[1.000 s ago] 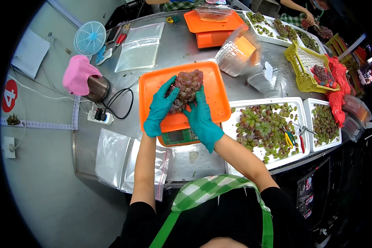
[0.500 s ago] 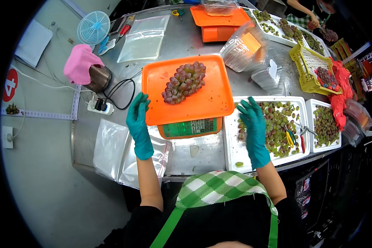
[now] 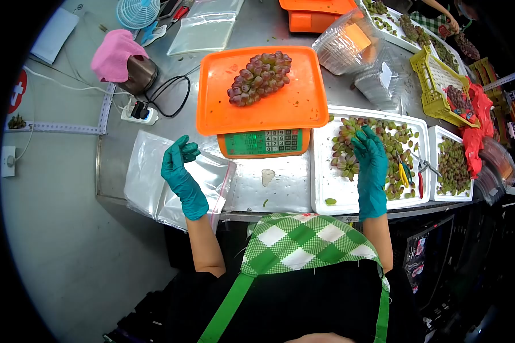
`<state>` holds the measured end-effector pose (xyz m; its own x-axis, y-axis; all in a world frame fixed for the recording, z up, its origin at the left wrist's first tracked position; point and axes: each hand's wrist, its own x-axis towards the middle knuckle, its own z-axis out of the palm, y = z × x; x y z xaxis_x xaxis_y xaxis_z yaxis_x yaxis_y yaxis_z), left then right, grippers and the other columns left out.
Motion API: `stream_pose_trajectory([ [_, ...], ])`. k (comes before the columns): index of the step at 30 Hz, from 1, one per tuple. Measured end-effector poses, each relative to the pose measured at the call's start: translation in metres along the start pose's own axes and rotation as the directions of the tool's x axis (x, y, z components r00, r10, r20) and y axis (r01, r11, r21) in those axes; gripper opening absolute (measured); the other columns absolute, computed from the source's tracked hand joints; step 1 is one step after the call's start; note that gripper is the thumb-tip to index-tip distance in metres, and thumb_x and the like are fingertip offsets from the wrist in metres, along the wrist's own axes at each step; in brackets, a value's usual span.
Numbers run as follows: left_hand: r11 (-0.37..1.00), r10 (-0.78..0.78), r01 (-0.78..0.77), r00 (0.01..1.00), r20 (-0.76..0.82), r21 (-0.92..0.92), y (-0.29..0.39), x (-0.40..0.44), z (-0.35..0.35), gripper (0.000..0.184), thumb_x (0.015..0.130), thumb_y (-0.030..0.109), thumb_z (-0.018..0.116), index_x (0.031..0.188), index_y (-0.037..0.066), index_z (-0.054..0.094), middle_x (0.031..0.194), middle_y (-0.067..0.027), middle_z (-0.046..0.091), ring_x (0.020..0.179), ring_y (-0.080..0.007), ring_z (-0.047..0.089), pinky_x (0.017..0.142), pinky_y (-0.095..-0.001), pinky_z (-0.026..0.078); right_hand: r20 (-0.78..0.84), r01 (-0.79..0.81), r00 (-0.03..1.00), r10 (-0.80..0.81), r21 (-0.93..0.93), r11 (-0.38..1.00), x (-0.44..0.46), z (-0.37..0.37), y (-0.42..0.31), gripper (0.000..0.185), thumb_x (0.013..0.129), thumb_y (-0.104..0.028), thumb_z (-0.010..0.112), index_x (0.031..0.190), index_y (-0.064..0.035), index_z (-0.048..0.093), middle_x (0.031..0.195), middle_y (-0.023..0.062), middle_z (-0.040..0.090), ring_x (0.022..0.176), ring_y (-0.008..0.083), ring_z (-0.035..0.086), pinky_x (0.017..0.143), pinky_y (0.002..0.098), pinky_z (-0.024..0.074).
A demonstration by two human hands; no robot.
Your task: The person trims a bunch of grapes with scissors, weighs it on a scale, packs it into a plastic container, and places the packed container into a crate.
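Note:
My right hand [image 3: 371, 157], in a teal glove, is over the white foam tray [image 3: 340, 197]. Its bent fingers are closed at the edge of a green-red bunch of grapes [image 3: 345, 148]; where they grip it is partly hidden. My left hand [image 3: 184, 174], gloved alike, hovers over clear plastic bags [image 3: 149, 171] with its fingers loosely curled, apart and holding nothing. Between and beyond my hands, a bunch of red grapes [image 3: 260, 78] lies on the orange pan of a scale [image 3: 263, 117]. Scissors with yellow handles [image 3: 404, 174] rest among loose grapes in the tray.
To the right stands a smaller foam box of grapes [image 3: 453, 168]. Clear plastic containers [image 3: 349, 43] and a yellow crate [image 3: 435, 86] sit farther back. A power strip [image 3: 139, 112] with a black cable lies at left. A co-worker's hand [image 3: 453, 26] shows at top right.
My right hand has gone from spread fingers over the tray to closing at a bunch of grapes. My left hand has drawn away from the scale and curled its fingers. The view has tilted down.

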<state>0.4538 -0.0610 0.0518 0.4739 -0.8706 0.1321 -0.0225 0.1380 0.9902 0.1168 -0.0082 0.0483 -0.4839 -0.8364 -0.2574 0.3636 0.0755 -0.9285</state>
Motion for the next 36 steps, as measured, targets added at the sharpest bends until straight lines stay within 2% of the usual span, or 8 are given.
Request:
stream_pose_trajectory([
  [13, 0.999, -0.051, 0.050, 0.993, 0.103, 0.008, 0.002, -0.021, 0.011, 0.029, 0.088, 0.021, 0.042, 0.091, -0.001, 0.059, 0.070, -0.0066, 0.060, 0.059, -0.0112, 0.054, 0.058, -0.0228, 0.042, -0.131, 0.066, 0.989, -0.062, 0.028, 0.997, -0.010, -0.056, 0.005, 0.029, 0.085, -0.020, 0.048, 0.109, -0.0043, 0.053, 0.090, 0.0037, 0.060, 0.074, 0.0117, 0.057, 0.068, 0.0220, 0.0429],
  [20, 0.966, -0.252, 0.259, 0.948, 0.194, -0.011, -0.021, -0.062, 0.013, 0.019, 0.084, 0.013, 0.049, 0.089, -0.001, 0.060, 0.067, -0.0049, 0.058, 0.058, -0.0100, 0.054, 0.057, -0.0215, 0.044, 0.226, -0.108, 0.959, 0.171, -0.269, 0.957, -0.031, -0.019, 0.017, 0.025, 0.084, -0.017, 0.048, 0.104, -0.0033, 0.056, 0.079, 0.0040, 0.061, 0.065, 0.0102, 0.057, 0.063, 0.0209, 0.0452],
  [25, 0.927, -0.375, 0.371, 0.918, 0.124, 0.059, -0.019, -0.118, -0.004, 0.018, 0.084, 0.012, 0.050, 0.085, -0.002, 0.061, 0.066, -0.0043, 0.058, 0.057, -0.0091, 0.054, 0.057, -0.0201, 0.043, 0.774, 0.028, 0.580, 0.254, -0.330, 0.943, -0.028, 0.058, 0.063, 0.025, 0.079, -0.006, 0.055, 0.105, -0.0031, 0.054, 0.100, 0.0072, 0.058, 0.088, 0.0131, 0.056, 0.077, 0.0243, 0.0445],
  [28, 0.905, -0.422, 0.421, 0.906, 0.013, 0.059, -0.011, -0.162, -0.016, 0.016, 0.083, 0.012, 0.052, 0.085, -0.001, 0.062, 0.067, -0.0039, 0.059, 0.059, -0.0077, 0.054, 0.057, -0.0201, 0.044, 0.877, 0.386, 0.375, 0.299, -0.441, 0.810, -0.034, 0.116, 0.087, 0.031, 0.075, -0.007, 0.061, 0.105, -0.0072, 0.055, 0.100, 0.0018, 0.058, 0.087, 0.0108, 0.053, 0.078, 0.0254, 0.0421],
  [30, 0.894, -0.441, 0.444, 0.896, -0.052, 0.059, -0.001, -0.189, -0.024, 0.014, 0.082, 0.011, 0.053, 0.086, 0.000, 0.062, 0.067, -0.0033, 0.059, 0.059, -0.0071, 0.054, 0.055, -0.0196, 0.044, 0.962, 0.463, 0.242, 0.128, -0.231, 0.856, -0.033, 0.156, 0.129, 0.033, 0.072, -0.009, 0.063, 0.104, -0.0088, 0.056, 0.100, 0.0042, 0.057, 0.091, 0.0153, 0.052, 0.081, 0.0275, 0.0406],
  [32, 0.892, -0.440, 0.449, 0.888, -0.137, 0.045, -0.009, -0.216, -0.040, 0.014, 0.082, 0.011, 0.054, 0.085, -0.001, 0.061, 0.068, -0.0033, 0.059, 0.059, -0.0071, 0.054, 0.056, -0.0194, 0.044, 0.995, 0.684, 0.051, -0.090, 0.031, 0.729, -0.048, 0.203, 0.138, 0.035, 0.070, -0.011, 0.065, 0.104, -0.0103, 0.056, 0.103, 0.0073, 0.054, 0.098, 0.0216, 0.049, 0.085, 0.0311, 0.0387],
  [34, 0.864, -0.492, 0.503, 0.848, -0.197, 0.006, -0.008, -0.235, -0.050, 0.015, 0.083, 0.011, 0.053, 0.086, -0.002, 0.061, 0.069, -0.0040, 0.059, 0.061, -0.0077, 0.055, 0.058, -0.0199, 0.045, 0.995, 0.716, -0.093, 0.044, 0.037, 0.697, -0.064, 0.236, 0.152, 0.043, 0.066, -0.018, 0.068, 0.106, -0.0127, 0.053, 0.109, 0.0083, 0.050, 0.102, 0.0263, 0.046, 0.088, 0.0353, 0.0362],
  [36, 0.849, -0.518, 0.528, 0.828, -0.217, -0.013, -0.009, -0.246, -0.059, 0.016, 0.083, 0.011, 0.052, 0.088, -0.002, 0.060, 0.071, -0.0051, 0.060, 0.063, -0.0085, 0.056, 0.059, -0.0202, 0.046, 0.966, 0.879, -0.157, 0.204, 0.043, 0.474, -0.070, 0.255, 0.194, 0.053, 0.059, -0.027, 0.071, 0.109, -0.0179, 0.052, 0.107, 0.0074, 0.049, 0.099, 0.0282, 0.047, 0.085, 0.0396, 0.0374],
])
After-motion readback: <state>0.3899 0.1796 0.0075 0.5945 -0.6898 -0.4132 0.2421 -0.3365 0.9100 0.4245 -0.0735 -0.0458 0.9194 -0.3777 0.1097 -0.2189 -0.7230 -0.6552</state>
